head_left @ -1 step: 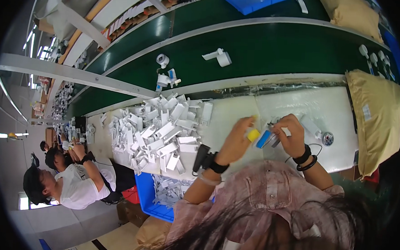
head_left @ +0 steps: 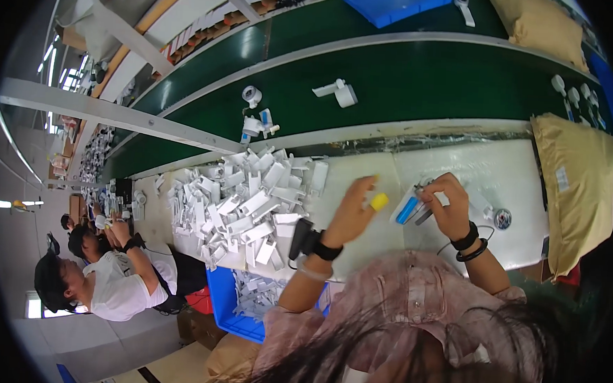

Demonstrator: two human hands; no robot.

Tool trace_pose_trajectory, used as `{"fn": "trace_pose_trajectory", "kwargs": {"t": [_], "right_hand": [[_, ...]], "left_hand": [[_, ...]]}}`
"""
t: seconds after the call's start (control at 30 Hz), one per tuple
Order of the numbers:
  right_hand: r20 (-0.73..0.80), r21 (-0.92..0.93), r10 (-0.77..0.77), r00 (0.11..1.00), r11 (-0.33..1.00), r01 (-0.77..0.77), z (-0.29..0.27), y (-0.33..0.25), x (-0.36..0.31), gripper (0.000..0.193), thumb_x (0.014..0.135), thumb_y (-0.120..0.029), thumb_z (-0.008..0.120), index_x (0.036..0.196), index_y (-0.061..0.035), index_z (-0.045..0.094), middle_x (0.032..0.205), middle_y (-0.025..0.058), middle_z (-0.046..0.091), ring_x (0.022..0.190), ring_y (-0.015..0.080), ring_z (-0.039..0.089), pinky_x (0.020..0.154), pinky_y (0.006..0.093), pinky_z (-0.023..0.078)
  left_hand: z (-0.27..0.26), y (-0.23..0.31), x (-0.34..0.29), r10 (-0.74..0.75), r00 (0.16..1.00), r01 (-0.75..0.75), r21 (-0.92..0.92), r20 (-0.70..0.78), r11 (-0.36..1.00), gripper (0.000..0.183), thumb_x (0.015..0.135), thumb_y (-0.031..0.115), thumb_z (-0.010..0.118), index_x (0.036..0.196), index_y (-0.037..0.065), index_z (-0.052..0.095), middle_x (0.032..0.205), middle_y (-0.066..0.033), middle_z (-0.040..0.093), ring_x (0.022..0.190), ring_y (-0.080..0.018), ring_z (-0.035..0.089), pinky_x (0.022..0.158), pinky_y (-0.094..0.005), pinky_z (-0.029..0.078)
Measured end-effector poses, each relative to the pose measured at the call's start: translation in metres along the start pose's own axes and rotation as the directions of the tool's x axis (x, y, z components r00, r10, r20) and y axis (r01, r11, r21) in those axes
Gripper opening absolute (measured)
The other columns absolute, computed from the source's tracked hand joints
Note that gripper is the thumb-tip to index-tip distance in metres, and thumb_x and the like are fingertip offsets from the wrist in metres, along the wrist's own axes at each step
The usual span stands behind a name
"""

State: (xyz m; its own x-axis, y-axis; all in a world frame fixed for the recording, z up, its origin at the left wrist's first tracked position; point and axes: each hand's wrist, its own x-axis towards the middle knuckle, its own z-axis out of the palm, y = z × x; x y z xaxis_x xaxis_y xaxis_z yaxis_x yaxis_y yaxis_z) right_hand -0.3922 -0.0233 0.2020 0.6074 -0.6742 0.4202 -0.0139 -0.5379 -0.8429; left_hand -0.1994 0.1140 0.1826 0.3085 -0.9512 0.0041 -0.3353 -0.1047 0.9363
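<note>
My right hand [head_left: 448,204] pinches the upper end of a slim white housing with a blue cylinder [head_left: 407,209] lying along it, over the right part of the worktable. Some thin dark pieces hang by the fingertips; their kind is unclear. To its left, my left hand [head_left: 350,213] is apart from the housing, empty, its fingers spread, with yellow covers on the thumb and one fingertip. Just right of my right hand lies a round part with a dark, speckled face [head_left: 502,218], a cable near it. Beside it is a white piece [head_left: 481,200], partly hidden.
A heap of white plastic housings [head_left: 250,206] covers the table's left. Below its edge stands a blue bin [head_left: 226,305] of small parts. Beyond runs a green conveyor [head_left: 423,80] with a few white assemblies [head_left: 344,93]. A brown paper bag [head_left: 577,185] borders the right. Co-workers sit left.
My left hand has drawn back a little to the left, away from the white housing, and its fingers have spread. My right hand keeps its grip on the housing.
</note>
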Motion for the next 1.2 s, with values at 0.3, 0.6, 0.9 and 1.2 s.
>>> {"fn": "trace_pose_trajectory", "kwargs": {"t": [0.3, 0.6, 0.9, 1.2], "right_hand": [[-0.179, 0.129, 0.323, 0.929, 0.944, -0.304, 0.003, 0.146, 0.092, 0.009, 0.083, 0.005, 0.062, 0.091, -0.0009, 0.061, 0.084, 0.0053, 0.063, 0.074, 0.0121, 0.063, 0.072, 0.0245, 0.051], [-0.342, -0.381, 0.224, 0.913, 0.855, -0.353, -0.035, 0.248, 0.147, 0.018, 0.084, -0.004, 0.069, 0.101, -0.0029, 0.064, 0.095, 0.0075, 0.064, 0.079, 0.0174, 0.063, 0.064, 0.027, 0.05], [-0.206, -0.334, 0.219, 0.954, 0.9, -0.279, -0.021, 0.21, 0.12, 0.015, 0.089, -0.003, 0.062, 0.103, -0.0054, 0.061, 0.11, 0.0072, 0.06, 0.099, 0.0198, 0.059, 0.077, 0.0291, 0.049], [-0.105, -0.232, 0.245, 0.964, 0.936, -0.263, -0.022, 0.172, 0.068, 0.012, 0.087, 0.001, 0.061, 0.098, -0.0033, 0.063, 0.103, 0.0091, 0.061, 0.092, 0.0201, 0.062, 0.072, 0.028, 0.052]], "left_hand": [[-0.26, -0.208, 0.093, 0.058, 0.696, 0.521, 0.56, -0.715, 0.644, 0.069, 0.073, 0.023, 0.075, 0.13, -0.003, 0.047, 0.123, -0.0272, 0.051, 0.112, -0.0432, 0.052, 0.096, -0.0472, 0.044], [-0.34, -0.258, 0.159, -0.32, 0.461, 0.841, 0.293, -0.828, 0.454, 0.082, 0.065, 0.046, 0.078, 0.129, 0.002, 0.05, 0.118, -0.0248, 0.061, 0.108, -0.0392, 0.061, 0.092, -0.0445, 0.05], [-0.368, -0.305, 0.175, -0.436, 0.603, 0.798, 0.517, -0.668, 0.31, 0.048, 0.069, 0.03, 0.073, 0.109, 0.007, 0.066, 0.098, -0.0148, 0.07, 0.093, -0.0294, 0.067, 0.083, -0.0385, 0.054], [-0.292, -0.138, 0.117, -0.508, 0.783, 0.299, -0.499, -0.359, 0.814, 0.041, 0.089, 0.014, 0.056, 0.127, 0.001, 0.05, 0.107, -0.0125, 0.063, 0.093, -0.0235, 0.066, 0.077, -0.0355, 0.058]]}}
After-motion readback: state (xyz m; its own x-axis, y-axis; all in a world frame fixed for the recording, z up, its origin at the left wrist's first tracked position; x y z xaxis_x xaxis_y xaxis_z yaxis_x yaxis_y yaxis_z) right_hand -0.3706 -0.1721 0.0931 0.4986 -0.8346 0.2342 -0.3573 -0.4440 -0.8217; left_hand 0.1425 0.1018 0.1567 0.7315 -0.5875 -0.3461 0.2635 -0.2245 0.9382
